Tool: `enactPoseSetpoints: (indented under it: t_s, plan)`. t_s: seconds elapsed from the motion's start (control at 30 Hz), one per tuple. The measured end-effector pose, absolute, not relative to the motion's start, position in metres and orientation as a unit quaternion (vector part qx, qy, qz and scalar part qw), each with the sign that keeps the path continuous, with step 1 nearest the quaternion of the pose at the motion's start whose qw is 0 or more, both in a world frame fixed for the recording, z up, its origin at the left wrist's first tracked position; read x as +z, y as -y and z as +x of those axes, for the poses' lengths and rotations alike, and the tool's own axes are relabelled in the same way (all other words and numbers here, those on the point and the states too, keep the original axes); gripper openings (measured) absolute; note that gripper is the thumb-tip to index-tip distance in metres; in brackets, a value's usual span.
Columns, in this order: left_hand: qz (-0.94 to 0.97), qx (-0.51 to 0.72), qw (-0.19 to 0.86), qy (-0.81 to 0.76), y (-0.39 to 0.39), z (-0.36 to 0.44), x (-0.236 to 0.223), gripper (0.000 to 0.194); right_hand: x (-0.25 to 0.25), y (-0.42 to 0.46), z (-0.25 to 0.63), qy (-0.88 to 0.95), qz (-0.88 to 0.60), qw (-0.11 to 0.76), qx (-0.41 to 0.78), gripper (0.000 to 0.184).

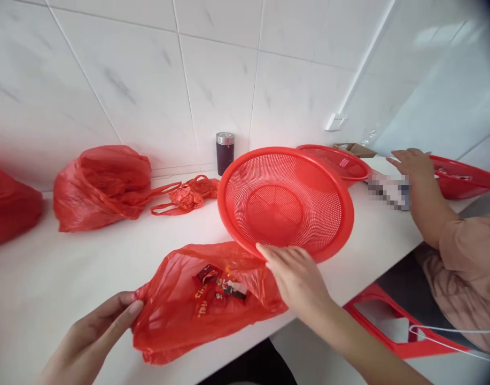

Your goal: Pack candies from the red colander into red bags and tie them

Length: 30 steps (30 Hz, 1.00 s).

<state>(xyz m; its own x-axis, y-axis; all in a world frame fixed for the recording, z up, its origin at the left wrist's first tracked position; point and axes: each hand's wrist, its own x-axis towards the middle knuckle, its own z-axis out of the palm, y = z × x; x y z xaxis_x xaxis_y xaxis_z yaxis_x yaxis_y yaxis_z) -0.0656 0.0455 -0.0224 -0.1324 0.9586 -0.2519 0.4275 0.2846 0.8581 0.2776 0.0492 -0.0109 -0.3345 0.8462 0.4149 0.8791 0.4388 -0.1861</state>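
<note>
My left hand (96, 331) pinches the left edge of a red plastic bag (176, 331) between thumb and fingers. The mouth of the bag is spread, and several small wrapped packets (232, 287), red with dark and yellow print, lie inside. My right hand (298, 283) grips the near rim of a red plastic colander (274, 206). The colander is tilted toward me with its near rim over the bag's right side, and its inner surface shows nothing in it. Part of the bag's right side is hidden behind the right hand.
At the back stand a full red bag (102, 187), a crumpled red bag (188, 195) and a dark tumbler (225, 155). Another red colander (336, 160) sits behind mine. A co-worker's hand (413, 166) is near a red basket (465, 179) at right. Below is a red stool (405, 326).
</note>
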Motion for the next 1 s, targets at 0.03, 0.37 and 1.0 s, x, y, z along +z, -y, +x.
enactPoseSetpoints:
  t_s: [0.03,0.37,1.0]
  plan:
    - [0.505,0.322,0.435,-0.672,-0.043,-0.066,-0.021,0.036,-0.006,-0.059,0.283,0.811,-0.529,0.246,-0.039,0.049]
    - [0.543,0.349,0.498,-0.579,-0.020,-0.065,-0.019,0.033,0.039,-0.049,0.279,0.825,-0.488,0.285,0.021,0.054]
    - [0.629,0.420,0.323,-0.569,-0.109,-0.067,0.176,0.029,0.212,-0.126,0.288,0.781,-0.496,0.250,0.286,0.016]
